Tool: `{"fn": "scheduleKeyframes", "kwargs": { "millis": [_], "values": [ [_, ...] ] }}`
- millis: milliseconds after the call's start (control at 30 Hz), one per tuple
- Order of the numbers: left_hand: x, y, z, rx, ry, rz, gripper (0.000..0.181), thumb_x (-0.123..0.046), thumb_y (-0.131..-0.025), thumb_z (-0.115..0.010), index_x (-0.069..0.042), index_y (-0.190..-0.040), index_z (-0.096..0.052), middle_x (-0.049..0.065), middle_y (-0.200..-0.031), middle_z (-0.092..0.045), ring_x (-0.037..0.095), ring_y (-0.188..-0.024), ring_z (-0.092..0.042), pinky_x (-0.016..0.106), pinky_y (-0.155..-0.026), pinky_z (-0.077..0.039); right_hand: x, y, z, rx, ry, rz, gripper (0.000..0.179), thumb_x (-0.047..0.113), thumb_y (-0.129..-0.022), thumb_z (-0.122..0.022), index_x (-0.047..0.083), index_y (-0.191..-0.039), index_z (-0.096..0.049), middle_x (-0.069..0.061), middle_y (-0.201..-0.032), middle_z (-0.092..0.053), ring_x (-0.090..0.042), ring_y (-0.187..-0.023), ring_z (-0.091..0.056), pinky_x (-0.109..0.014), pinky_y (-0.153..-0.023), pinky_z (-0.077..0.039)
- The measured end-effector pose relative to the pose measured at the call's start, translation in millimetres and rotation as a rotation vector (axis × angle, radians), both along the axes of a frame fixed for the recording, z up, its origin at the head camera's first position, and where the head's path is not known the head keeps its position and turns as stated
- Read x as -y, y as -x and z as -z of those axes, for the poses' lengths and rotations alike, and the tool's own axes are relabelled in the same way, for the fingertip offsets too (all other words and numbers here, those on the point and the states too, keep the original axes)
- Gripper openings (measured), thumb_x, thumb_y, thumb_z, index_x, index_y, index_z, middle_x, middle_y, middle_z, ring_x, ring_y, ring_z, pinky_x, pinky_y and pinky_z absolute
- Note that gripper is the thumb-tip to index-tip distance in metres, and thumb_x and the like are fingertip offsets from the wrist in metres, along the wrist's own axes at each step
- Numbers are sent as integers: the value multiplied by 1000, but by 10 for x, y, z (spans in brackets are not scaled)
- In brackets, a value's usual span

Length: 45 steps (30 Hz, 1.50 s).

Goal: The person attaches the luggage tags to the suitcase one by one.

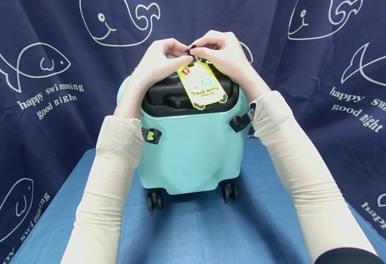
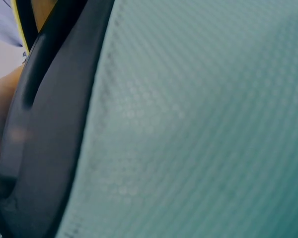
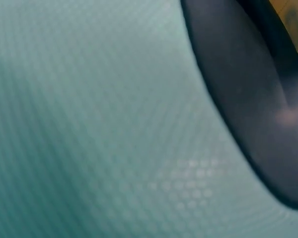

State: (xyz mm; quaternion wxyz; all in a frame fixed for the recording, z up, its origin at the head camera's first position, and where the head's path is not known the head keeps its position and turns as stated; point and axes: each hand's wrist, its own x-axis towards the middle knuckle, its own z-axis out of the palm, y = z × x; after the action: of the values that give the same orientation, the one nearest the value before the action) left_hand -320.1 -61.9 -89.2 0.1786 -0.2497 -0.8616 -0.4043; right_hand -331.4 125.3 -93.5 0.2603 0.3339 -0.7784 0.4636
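left hand (image 1: 158,61) and right hand (image 1: 230,53) fingers pinch the strap (image 1: 193,47); tag (image 1: 203,85) hangs before case (image 1: 193,150), fastening seemingly unfinished.

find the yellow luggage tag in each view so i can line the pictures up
Head: yellow tag just above centre, hanging in front of the suitcase's black panel.
Left wrist: top left corner, a cut-off yellowish piece that looks like the tag.
Right wrist: top right corner, cut off by the frame.
Shared landmark: the black panel's edge against the turquoise shell.
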Motion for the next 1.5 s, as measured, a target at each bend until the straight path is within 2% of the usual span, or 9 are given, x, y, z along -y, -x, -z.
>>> {"fn": "scheduleKeyframes", "kwargs": {
  "millis": [133, 367, 633, 900, 1100, 1267, 1500],
  "values": [
    [8, 0, 1, 6, 17, 1, 37, -26, -86, -63, -11, -121, -62, 3, -110, -66, 5, -90, -61, 17, -85, -44, 2, 5, 3, 50, 36, 2, 19, 20, -83, -71, 8, -98, -74, 10, -85, -66, -9, -76, -57, -19, -72, -42],
    [15, -5, -3, 9, 65, -13, 39, -25, -88, -60, -13, -125, -60, 5, -116, -64, 6, -95, -61, 17, -88, -42, 16, 4, 6, 126, 120, -46, 18, 17, -83, -72, 7, -97, -74, 6, -85, -68, -10, -76, -59, -19, -75, -45],
    [7, -15, -29, 11, 82, -30, 41, -32, -87, -62, -14, -124, -61, 3, -115, -66, 6, -90, -60, 17, -83, -43, 23, -43, -20, 117, 100, -70, 16, 17, -85, -69, 7, -97, -72, 2, -80, -65, -14, -71, -54, -22, -70, -42],
    [16, -26, -13, 17, 81, -21, 40, -33, -88, -62, -19, -125, -60, 1, -111, -66, 6, -85, -60, 18, -80, -42, 21, -59, -6, 98, 33, -37, 20, 17, -83, -71, 6, -100, -71, 5, -78, -65, -10, -66, -55, -20, -67, -42],
    [10, -31, -18, 21, 87, -38, 37, -31, -88, -61, -18, -123, -62, 0, -110, -67, 6, -82, -60, 17, -77, -41, 23, -56, -3, 96, 29, -12, 18, 18, -84, -70, 7, -99, -72, 5, -83, -67, -12, -73, -58, -20, -71, -43],
    [3, -24, -18, 32, 87, -36, 38, -29, -88, -61, -16, -124, -61, 1, -114, -66, 5, -83, -60, 16, -76, -43, 24, -49, -5, 93, 44, -3, 16, 18, -84, -70, 7, -96, -73, 6, -83, -68, -12, -75, -59, -19, -72, -44],
    [-3, -18, -9, 18, 69, -13, 38, -27, -87, -63, -15, -123, -61, 1, -111, -65, 7, -87, -60, 17, -78, -43, 17, -18, 3, 112, 109, -46, 9, 13, -85, -69, 8, -93, -70, 2, -76, -65, -13, -68, -57, -22, -68, -45]
  ]
}}
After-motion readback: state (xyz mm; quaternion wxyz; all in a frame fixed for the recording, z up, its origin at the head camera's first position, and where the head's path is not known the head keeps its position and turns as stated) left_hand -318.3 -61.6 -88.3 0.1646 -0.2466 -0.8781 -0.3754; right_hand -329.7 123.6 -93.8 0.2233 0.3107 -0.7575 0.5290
